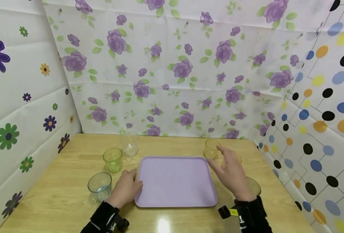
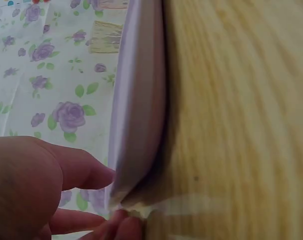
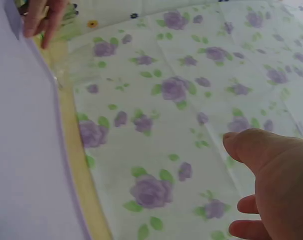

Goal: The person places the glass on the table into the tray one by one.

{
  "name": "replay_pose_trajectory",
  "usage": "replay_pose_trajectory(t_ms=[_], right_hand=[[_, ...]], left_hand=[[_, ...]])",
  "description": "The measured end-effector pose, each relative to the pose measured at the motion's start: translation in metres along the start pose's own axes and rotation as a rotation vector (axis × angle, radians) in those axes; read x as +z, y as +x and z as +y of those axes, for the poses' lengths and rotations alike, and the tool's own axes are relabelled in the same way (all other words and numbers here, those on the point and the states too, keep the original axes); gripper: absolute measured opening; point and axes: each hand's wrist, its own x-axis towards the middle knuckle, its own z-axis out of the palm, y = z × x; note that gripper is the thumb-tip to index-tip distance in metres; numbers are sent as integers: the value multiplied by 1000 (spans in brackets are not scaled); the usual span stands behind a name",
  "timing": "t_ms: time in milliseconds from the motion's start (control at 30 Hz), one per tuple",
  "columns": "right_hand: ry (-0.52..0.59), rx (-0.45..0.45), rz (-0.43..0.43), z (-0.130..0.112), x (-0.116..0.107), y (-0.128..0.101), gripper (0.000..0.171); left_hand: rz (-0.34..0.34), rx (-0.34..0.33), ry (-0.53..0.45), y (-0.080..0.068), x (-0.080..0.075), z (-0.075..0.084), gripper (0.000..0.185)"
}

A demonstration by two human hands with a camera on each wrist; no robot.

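A lilac rectangular tray (image 1: 176, 181) lies flat on the wooden table. At its left side, my left hand (image 1: 125, 187) pinches the rim, the thumb over the edge and the fingers along the outside. The left wrist view shows the thumb of that hand (image 2: 26, 185) against the tray's side (image 2: 139, 95). My right hand (image 1: 233, 173) is raised by the tray's right side, thumb and fingers spread, holding nothing. Just beyond its fingertips stands an amber glass (image 1: 211, 147). Another yellowish glass (image 1: 239, 158) is partly hidden behind that hand.
Left of the tray stand a bluish glass (image 1: 100, 186), a green glass (image 1: 113, 160) and a clear glass (image 1: 130, 145). Near my right wrist, an olive glass (image 1: 254, 186) is partly covered. Patterned sheets (image 1: 166, 64) enclose the table (image 1: 148, 221) at the back and sides.
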Motion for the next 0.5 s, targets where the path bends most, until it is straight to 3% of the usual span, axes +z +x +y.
replay_pose_trajectory(t_ms=[200,233,367,500], right_hand=[[-6,106,55,15,-49,-18,83],[-9,127,61,21,-56,-21,84],[9,249,84,49,-77,-35,87],[86,391,52,84,-88,-45,95]], left_hand=[[8,63,-62,1,1,-5,8],[20,85,-73,4,5,-11,6],[66,154,-132,8,12,-22,21],[51,105,-178,3,11,-19,43]])
